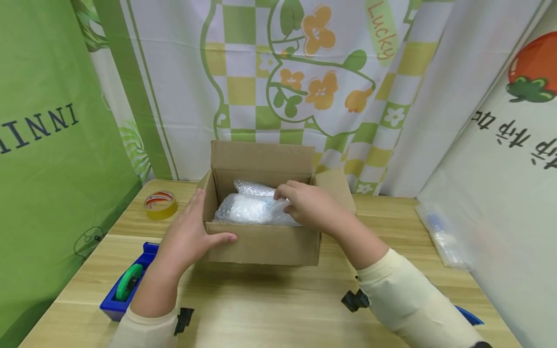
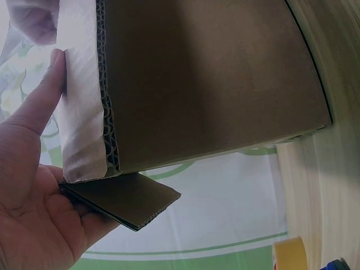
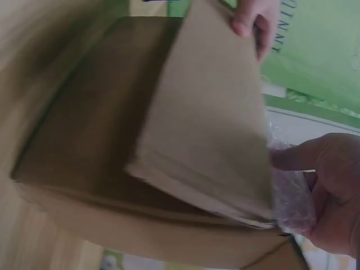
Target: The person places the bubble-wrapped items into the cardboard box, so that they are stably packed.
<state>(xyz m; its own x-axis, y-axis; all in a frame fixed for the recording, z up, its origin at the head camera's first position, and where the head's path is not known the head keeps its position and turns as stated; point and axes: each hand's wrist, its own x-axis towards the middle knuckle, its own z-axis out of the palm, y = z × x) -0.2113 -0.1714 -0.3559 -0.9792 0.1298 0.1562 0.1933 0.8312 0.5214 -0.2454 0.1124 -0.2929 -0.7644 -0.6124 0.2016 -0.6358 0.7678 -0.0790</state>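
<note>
A cardboard box stands with its top flaps spread. Inside lie bubble-wrapped items, one whitish through the film. My left hand holds the box's near left corner, the thumb lying over the front flap and the fingers behind the side flap. My right hand reaches over the right side into the opening. Its thumb and fingers pinch clear bubble wrap; the front flap hides part of the wrap in the right wrist view.
A yellow tape roll lies left of the box on the wooden table. Nearer is a blue tape dispenser with a green wheel. Clear plastic packaging lies by the right wall. A patterned curtain hangs behind.
</note>
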